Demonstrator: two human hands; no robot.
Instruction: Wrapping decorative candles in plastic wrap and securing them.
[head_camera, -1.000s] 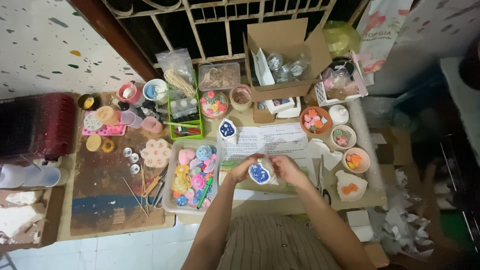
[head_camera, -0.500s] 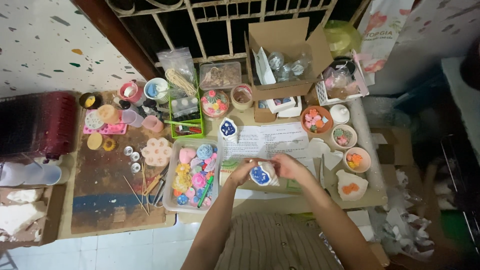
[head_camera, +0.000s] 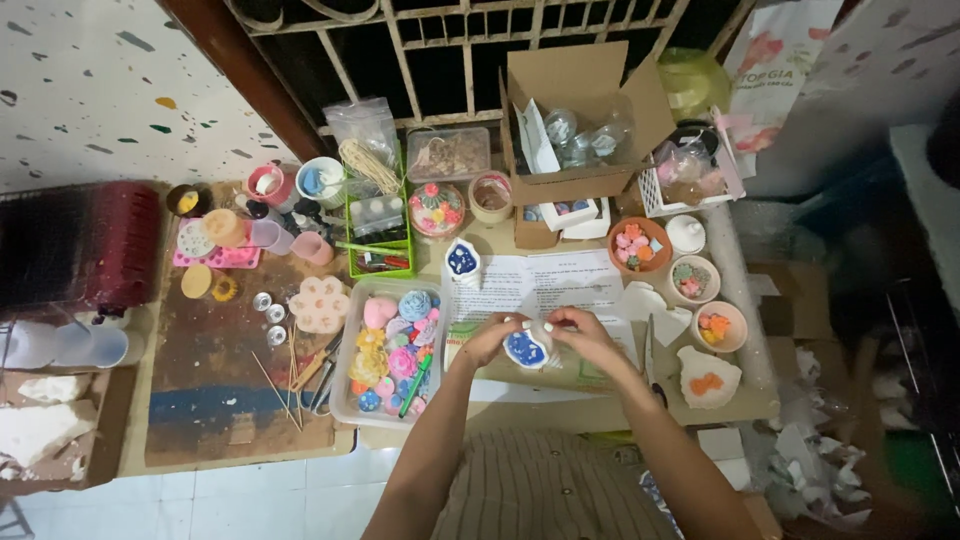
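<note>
My left hand (head_camera: 490, 340) and right hand (head_camera: 580, 335) both pinch a small blue-and-white dish (head_camera: 526, 350), held just above the printed sheet (head_camera: 540, 285) on my worktop (head_camera: 500, 235), beside the tray of coloured shapes (head_camera: 392, 352).

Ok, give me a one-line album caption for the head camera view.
Both hands, left hand and right hand, hold a small blue-and-white dish over a printed sheet beside a tray of colourful pieces.

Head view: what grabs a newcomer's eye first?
Both hands, left hand and right hand, hold a small blue-and-white dish over a printed sheet at table centre. Just left sits a clear tray packed with colourful moulded pieces. Behind, an open cardboard box stands against the window grille.
</note>
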